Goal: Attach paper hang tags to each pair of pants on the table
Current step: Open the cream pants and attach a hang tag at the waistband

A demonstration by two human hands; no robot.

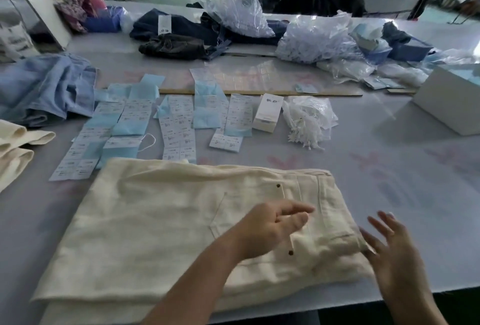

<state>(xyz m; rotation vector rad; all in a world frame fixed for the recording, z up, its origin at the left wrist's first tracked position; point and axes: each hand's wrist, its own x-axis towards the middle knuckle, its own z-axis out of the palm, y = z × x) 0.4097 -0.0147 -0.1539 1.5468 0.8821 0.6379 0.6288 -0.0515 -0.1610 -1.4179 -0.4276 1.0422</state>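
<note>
Nearest you on the desk (pixel 389 142): folded cream pants (pixel 155 220), your left hand (pixel 270 228) above them, right hand (pixel 389 249) at their edge (both grips released, fingers loose). Beyond: hang tags (pixel 179 127) in rows, white box (pixel 267 112), bagged fasteners (pixel 309 119).

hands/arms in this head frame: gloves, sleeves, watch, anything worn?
Nothing worn that shows. The left hand and right hand are both bare: no gloves, no rings and no finger cots visible on the fingers. Both forearms are bare down to the bottom edge of the frame, with no sleeve cuff, watch or wristband in view. The fingers are slightly motion-blurred, so fine details like nails cannot be told.
</note>
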